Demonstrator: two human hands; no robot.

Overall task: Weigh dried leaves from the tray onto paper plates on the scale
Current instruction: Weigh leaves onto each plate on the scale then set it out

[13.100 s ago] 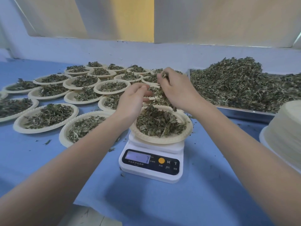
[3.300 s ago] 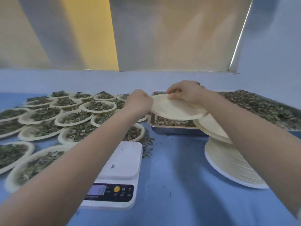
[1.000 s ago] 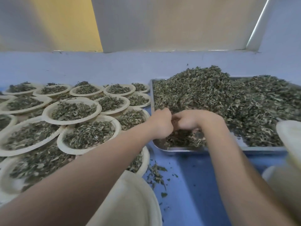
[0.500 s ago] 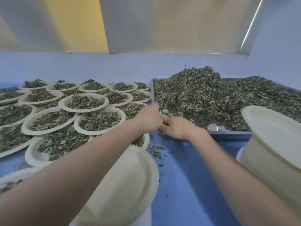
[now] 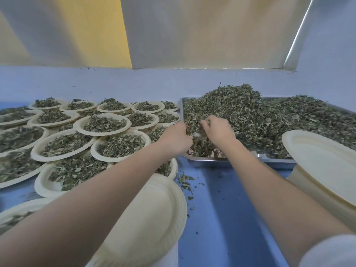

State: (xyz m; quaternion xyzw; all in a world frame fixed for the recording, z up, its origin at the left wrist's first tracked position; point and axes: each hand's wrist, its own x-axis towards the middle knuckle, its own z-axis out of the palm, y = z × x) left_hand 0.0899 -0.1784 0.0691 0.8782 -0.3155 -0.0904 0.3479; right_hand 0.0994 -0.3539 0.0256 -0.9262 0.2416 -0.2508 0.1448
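Observation:
A metal tray (image 5: 273,160) at the right holds a large heap of dried leaves (image 5: 260,116). My left hand (image 5: 176,138) and my right hand (image 5: 217,130) are both in the tray's near left corner, fingers curled into the leaves and gathering a clump between them. An empty paper plate (image 5: 154,218) lies below my left forearm; the scale under it is hidden, apart from a white sliver at the bottom edge.
Several paper plates filled with leaves (image 5: 119,146) crowd the blue table at the left, some overlapping. A tall stack of empty paper plates (image 5: 323,170) stands at the right edge. Loose leaf crumbs (image 5: 185,181) lie on the blue cloth between plate and tray.
Both hands have moved from the tray's front edge deeper into the leaf heap and closed around leaves. The view has shifted slightly.

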